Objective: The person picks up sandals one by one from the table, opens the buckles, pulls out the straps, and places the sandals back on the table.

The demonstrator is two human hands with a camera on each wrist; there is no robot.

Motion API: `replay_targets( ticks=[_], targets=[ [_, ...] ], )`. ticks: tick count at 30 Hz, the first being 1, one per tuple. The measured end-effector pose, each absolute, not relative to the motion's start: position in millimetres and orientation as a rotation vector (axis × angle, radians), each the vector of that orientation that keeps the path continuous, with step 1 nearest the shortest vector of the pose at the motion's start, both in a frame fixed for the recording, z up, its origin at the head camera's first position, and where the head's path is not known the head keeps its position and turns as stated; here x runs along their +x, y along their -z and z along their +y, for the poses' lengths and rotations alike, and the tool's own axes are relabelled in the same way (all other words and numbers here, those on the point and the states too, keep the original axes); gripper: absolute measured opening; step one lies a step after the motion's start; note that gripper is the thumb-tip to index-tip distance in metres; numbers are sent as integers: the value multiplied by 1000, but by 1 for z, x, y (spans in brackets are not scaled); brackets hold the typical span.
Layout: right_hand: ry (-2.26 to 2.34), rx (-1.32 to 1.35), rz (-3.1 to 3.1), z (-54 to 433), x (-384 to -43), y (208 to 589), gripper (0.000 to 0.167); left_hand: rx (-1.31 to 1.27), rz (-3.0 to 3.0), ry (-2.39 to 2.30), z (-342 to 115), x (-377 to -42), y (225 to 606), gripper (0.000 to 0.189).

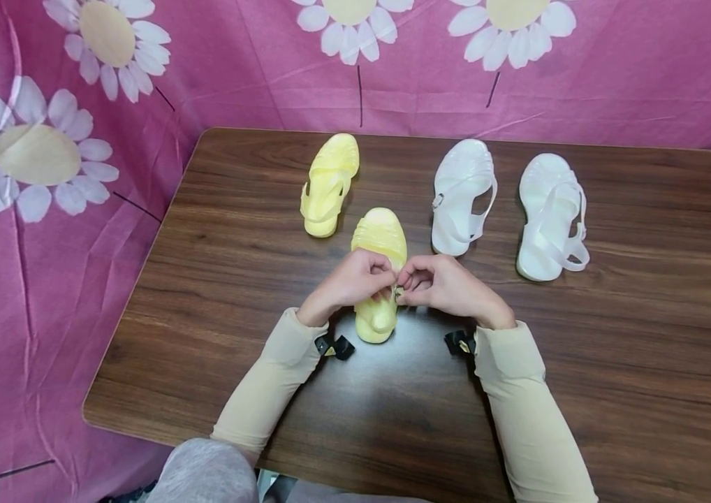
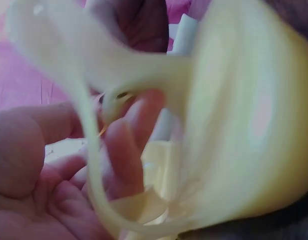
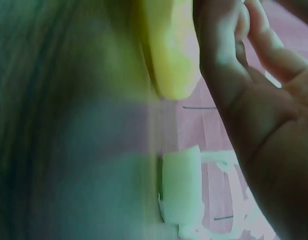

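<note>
A yellow jelly sandal lies on the table with its toe pointing away from me, and both hands meet over its right side. My left hand reaches across the sandal and pinches the ankle strap, which loops large in the left wrist view. From the right, my right hand pinches the strap at its small metal buckle. Fingers partly hide the buckle. In the right wrist view the sandal's yellow heel stands beside the hand.
Another yellow sandal lies farther back on the left. To the right are two white sandals, one nearer the middle and one farther right. A pink cloth with daisies hangs behind the wooden table.
</note>
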State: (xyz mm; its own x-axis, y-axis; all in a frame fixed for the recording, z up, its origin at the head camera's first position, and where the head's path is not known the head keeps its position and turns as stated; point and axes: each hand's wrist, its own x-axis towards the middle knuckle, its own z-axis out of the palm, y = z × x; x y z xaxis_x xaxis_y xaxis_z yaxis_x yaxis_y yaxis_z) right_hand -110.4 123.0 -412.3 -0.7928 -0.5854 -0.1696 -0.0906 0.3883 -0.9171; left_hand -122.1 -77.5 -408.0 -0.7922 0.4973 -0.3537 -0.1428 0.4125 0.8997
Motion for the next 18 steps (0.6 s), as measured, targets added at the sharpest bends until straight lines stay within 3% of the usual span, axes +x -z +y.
replay_targets(
  ticks=[18],
  targets=[
    [1385,-659,2188,124,-109,414,5,345,1920,-1358,-89,-125,401,15]
  ],
)
